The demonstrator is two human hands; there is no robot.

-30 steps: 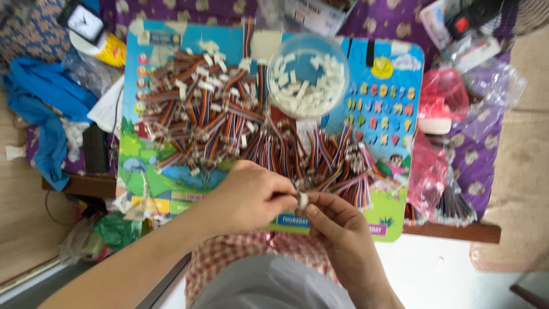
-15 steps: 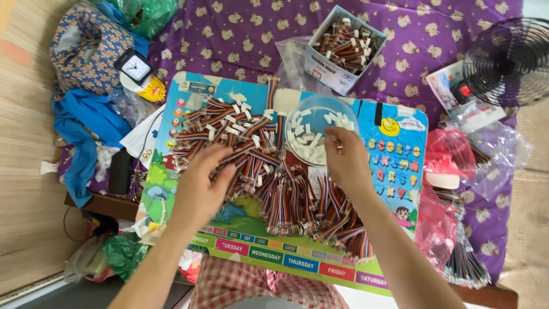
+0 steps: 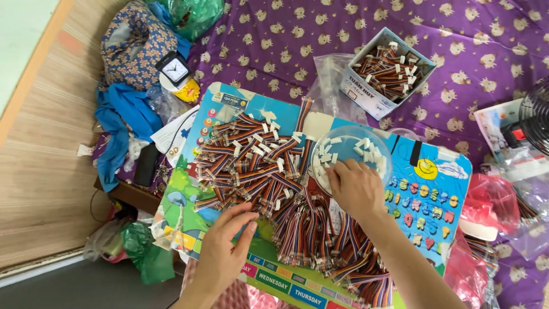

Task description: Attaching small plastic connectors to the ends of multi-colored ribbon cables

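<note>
My right hand point(image 3: 357, 189) reaches into a clear plastic bowl point(image 3: 377, 150) of small white connector housings point(image 3: 325, 158), fingers curled among them. My left hand point(image 3: 224, 252) rests on a colourful children's board point(image 3: 434, 194), its fingertips touching the near edge of a pile of rainbow ribbon cables with white plugs point(image 3: 251, 163). A second heap of loose multicoloured wires point(image 3: 320, 234) lies between both hands. Whether either hand pinches a piece I cannot tell.
A cardboard box of more ribbon cables point(image 3: 389, 71) stands on the purple patterned cloth point(image 3: 274, 51). A small clock point(image 3: 175, 70), blue fabric point(image 3: 123, 123) and bags lie at left. Red plastic bags point(image 3: 486, 206) and a fan point(image 3: 537, 117) sit at right.
My hands were together near my lap holding a small white piece. They have separated: the right went up into the bowl, the left onto the cable pile. The view has widened.
</note>
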